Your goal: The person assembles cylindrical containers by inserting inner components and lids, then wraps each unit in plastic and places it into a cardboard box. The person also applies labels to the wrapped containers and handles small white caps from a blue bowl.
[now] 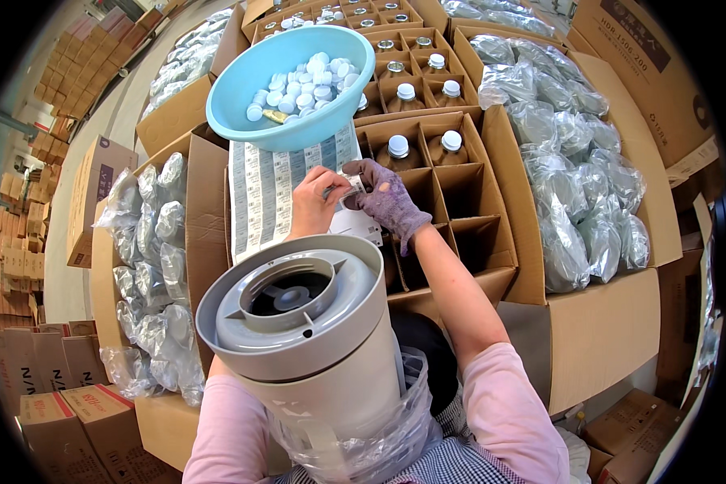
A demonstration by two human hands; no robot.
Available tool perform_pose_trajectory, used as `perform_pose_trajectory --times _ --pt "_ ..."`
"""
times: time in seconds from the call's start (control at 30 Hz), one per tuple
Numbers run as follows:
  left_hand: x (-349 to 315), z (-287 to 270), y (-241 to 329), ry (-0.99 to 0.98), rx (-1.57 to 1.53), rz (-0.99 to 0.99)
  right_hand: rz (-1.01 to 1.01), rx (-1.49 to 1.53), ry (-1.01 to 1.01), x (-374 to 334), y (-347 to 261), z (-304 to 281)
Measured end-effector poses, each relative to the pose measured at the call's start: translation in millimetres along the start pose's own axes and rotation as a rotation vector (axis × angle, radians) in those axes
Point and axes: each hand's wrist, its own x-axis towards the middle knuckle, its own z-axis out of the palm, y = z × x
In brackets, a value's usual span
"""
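My bare left hand (313, 200) is closed, fingers pinched at one side of a small pale label (352, 192). On the label's other side is my right hand (389, 200), in a worn purple glove with a hole, its fingers closed on it too. Just under both hands lie printed label sheets (270, 194), marked with rows of small labels. A grey and off-white plastic cylinder (297, 359) with a round ringed top stands between my forearms. Clear plastic film (395, 419) gathers around its lower part, which is partly hidden.
A light blue basin (222, 105) of white caps (305, 101) rests beyond the sheets. To the right, divided cartons (492, 234) hold brown bottles, some with white caps (398, 146). Open boxes of plastic-wrapped items (581, 177) flank me on both sides. Stacked cartons (73, 427) stand at left.
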Motion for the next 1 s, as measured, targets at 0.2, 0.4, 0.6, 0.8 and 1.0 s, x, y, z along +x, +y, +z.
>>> perform_pose_trajectory --times 0.2,0.4,0.6,0.8,1.0 --pt "-5 -7 -18 -0.145 -0.396 -0.295 0.168 0.043 -0.1 -11 -20 -7" --pt "-11 -9 -37 -0.316 -0.862 -0.392 0.099 -0.106 -0.002 -22 -15 -6" --pt "-16 -14 -42 -0.274 -0.967 -0.536 -0.205 -0.755 0.198 -30 -31 4" --pt "-15 -23 -21 -0.336 -0.352 -0.353 -0.167 -0.784 0.243 -18 -23 5" --pt "-67 2 -57 -0.371 0.33 -0.201 0.084 -0.739 0.215 -5 -18 28"
